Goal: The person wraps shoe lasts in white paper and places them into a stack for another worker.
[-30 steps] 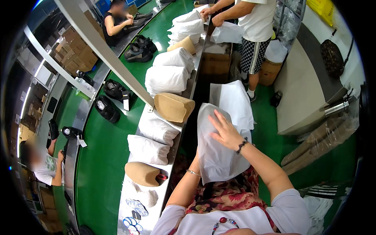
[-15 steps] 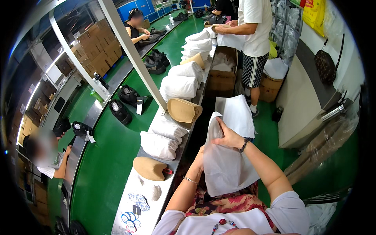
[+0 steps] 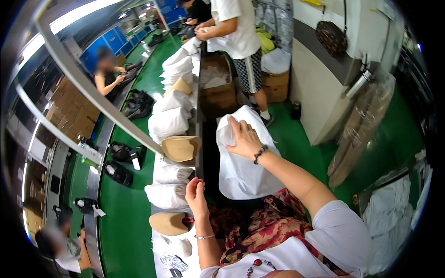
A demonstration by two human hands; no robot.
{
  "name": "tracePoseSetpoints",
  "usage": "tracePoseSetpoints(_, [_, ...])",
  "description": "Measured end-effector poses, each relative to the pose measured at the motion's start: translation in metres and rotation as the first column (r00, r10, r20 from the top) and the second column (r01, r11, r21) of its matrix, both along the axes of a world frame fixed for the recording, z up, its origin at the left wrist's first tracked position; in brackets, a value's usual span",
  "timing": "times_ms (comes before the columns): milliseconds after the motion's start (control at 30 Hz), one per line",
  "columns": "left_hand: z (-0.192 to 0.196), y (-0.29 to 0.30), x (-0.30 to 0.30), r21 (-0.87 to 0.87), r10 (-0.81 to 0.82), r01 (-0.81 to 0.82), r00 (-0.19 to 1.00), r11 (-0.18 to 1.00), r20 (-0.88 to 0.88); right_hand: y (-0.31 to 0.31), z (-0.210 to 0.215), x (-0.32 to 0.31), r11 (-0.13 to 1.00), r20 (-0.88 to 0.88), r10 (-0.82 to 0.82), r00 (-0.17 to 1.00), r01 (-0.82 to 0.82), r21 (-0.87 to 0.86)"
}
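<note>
White paper sheets (image 3: 250, 178) lie in front of my body, over my lap. My right hand (image 3: 245, 141) rests on their upper part, thumb apart and fingers spread over the paper. Beside the bench edge, to the left of the paper, is my left hand (image 3: 196, 199), raised with its fingers curled against the thumb. Whatever it may pinch is too small to make out. Close to that hand on the bench are white wrapped bundles (image 3: 168, 196) and a curved tan piece (image 3: 168, 224) with a small red item by its end.
Farther up the bench sit another tan piece (image 3: 181, 148) and more white bundles (image 3: 168, 123). A green conveyor (image 3: 125, 208) carries black shoes (image 3: 118, 172). A co-worker (image 3: 236, 32) stands ahead by a cardboard box (image 3: 217, 99). Plastic-wrapped brown material (image 3: 359, 129) leans at right.
My left hand has come off the paper and moved left toward the bench. The lifted sheet has come down, and my right hand now lies spread over the paper. The view has turned right.
</note>
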State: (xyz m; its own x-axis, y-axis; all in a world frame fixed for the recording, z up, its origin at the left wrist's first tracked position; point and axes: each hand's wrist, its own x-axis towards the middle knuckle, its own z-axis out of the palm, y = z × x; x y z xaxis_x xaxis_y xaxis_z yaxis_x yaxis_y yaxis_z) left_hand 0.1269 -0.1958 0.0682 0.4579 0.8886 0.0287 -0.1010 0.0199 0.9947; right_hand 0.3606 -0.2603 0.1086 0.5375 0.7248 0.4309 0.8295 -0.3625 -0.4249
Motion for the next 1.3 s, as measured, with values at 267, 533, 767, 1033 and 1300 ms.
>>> tracePoseSetpoints(267, [-0.019,-0.041,0.047,0.164,-0.289,0.277,0.956,0.947,0.050,0.000,0.004,-0.075,0.985,-0.151,0.059,0.987,-0.034,0.167])
tracePoseSetpoints(533, [-0.018,-0.041,0.045,-0.072,-0.209,0.256,0.898,0.964,0.387,-0.021,0.011,-0.071,0.766,-0.399,0.583,0.708,-0.314,0.562])
tracePoseSetpoints(767, [-0.028,-0.030,0.034,-0.297,-0.115,0.264,0.892,0.918,0.437,-0.044,-0.027,-0.074,0.856,-0.811,0.508,0.291,-0.063,0.513])
tracePoseSetpoints(1033, [-0.011,-0.028,0.029,-0.292,-0.393,0.621,0.726,0.727,0.564,-0.047,-0.033,-0.055,0.783,-0.752,0.612,-0.246,0.051,0.620])
tracePoseSetpoints(1300, [0.005,-0.026,0.037,-0.446,-0.143,0.433,0.824,0.783,0.548,-0.031,-0.022,-0.073,0.808,-0.805,0.590,-0.060,0.052,0.587])
